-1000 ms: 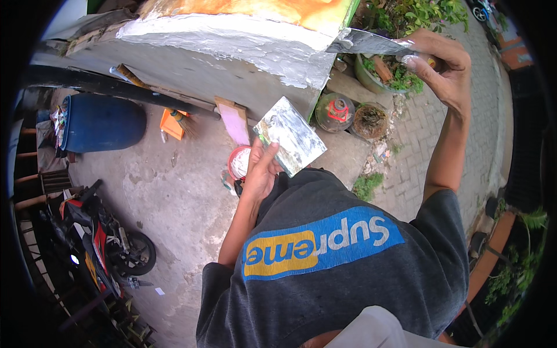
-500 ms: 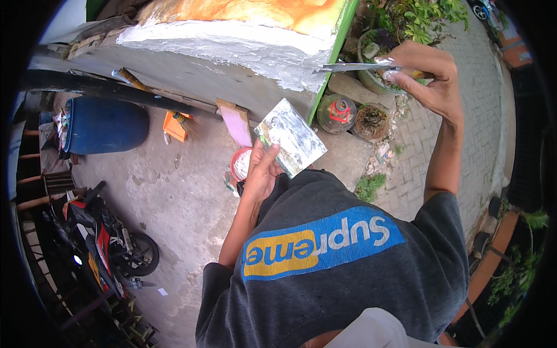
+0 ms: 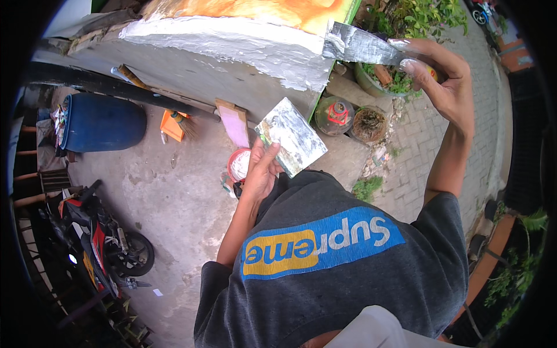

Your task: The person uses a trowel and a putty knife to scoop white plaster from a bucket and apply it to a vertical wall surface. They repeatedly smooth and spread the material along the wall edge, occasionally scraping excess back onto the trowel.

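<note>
My left hand [image 3: 261, 171] grips a small rectangular board [image 3: 292, 134] smeared with white and grey paste, thumb over its near edge. In my right hand [image 3: 441, 87] is a wide metal putty knife [image 3: 362, 46], pinched between thumb and fingers. Its blade, streaked white, reaches the right end of a ledge [image 3: 220, 46] coated in rough white filler, beside a green-edged corner; whether it touches cannot be told. Orange-painted surface [image 3: 243, 13] lies above that band. Below the board and to its left, a red bucket [image 3: 238, 165] holds white paste.
Blue barrel [image 3: 107, 122], orange dustpan [image 3: 173, 124] with broom, and pink board [image 3: 235, 124] stand left. A motorcycle [image 3: 101, 238] is parked lower left. Planters [image 3: 368, 123], a large jug [image 3: 335, 116] and plants [image 3: 418, 17] line the paved path [image 3: 481, 127] on the right.
The knife has turned from nearly edge-on to showing its blade face, its tip higher. My right hand has shifted slightly right since half a second ago. My left hand holds steady.
</note>
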`<action>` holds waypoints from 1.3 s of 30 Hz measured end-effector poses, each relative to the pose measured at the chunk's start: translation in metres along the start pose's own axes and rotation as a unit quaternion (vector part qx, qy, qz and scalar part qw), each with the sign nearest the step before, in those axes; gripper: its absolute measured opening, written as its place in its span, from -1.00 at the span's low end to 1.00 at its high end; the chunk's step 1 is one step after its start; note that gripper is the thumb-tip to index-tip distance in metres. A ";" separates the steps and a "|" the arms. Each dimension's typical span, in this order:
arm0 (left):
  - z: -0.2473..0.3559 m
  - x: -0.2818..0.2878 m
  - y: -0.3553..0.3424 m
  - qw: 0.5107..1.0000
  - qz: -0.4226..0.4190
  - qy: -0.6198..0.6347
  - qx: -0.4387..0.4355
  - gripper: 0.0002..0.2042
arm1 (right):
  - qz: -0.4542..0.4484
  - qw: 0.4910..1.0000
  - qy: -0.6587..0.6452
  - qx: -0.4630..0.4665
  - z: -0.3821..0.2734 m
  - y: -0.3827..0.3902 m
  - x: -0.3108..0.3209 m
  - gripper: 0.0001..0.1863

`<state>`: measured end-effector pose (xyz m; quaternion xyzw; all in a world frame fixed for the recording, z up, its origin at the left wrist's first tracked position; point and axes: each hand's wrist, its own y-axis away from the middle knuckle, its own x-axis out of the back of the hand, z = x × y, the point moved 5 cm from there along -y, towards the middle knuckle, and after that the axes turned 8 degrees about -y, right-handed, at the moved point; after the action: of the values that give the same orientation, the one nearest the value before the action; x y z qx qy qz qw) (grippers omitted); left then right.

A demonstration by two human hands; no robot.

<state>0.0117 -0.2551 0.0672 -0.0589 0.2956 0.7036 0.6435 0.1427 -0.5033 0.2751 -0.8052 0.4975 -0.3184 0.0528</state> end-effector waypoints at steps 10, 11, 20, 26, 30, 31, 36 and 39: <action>-0.005 0.005 -0.002 1.000 -0.007 0.011 -0.009 -0.65 | -0.070 0.998 -0.001 -0.001 0.005 -0.031 0.006 -0.74; -0.005 0.005 -0.002 1.000 -0.008 0.012 -0.009 -0.65 | -0.073 0.997 0.035 0.007 0.003 -0.035 0.008 -0.74; 0.000 0.000 0.001 1.000 -0.006 0.003 -0.015 -0.64 | -0.079 0.997 0.007 0.013 -0.025 -0.073 0.009 -0.78; -0.005 0.010 0.010 0.992 -0.022 0.122 0.005 -0.65 | -0.107 0.968 -0.225 0.037 -0.025 -0.008 -0.032 -0.68; 0.039 0.000 0.027 0.972 0.063 0.223 0.044 -0.78 | -0.128 0.954 -0.267 -0.045 -0.002 0.034 -0.122 -0.66; 0.041 0.002 0.030 0.968 0.054 0.238 0.049 -0.78 | -0.124 0.932 -0.327 -0.095 0.004 0.039 -0.136 -0.68; 0.042 0.005 0.042 0.952 0.043 0.299 0.052 -0.75 | -0.091 0.918 -0.366 -0.123 0.019 0.046 -0.178 -0.76; 0.041 0.006 0.044 0.935 -0.024 0.352 0.034 -0.74 | -0.080 0.937 -0.325 -0.101 0.021 0.050 -0.184 -0.78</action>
<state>-0.0187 -0.2296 0.1131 -0.2882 0.5251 0.6118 0.5166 0.0610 -0.3797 0.1534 -0.9030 0.4168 0.0094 0.1041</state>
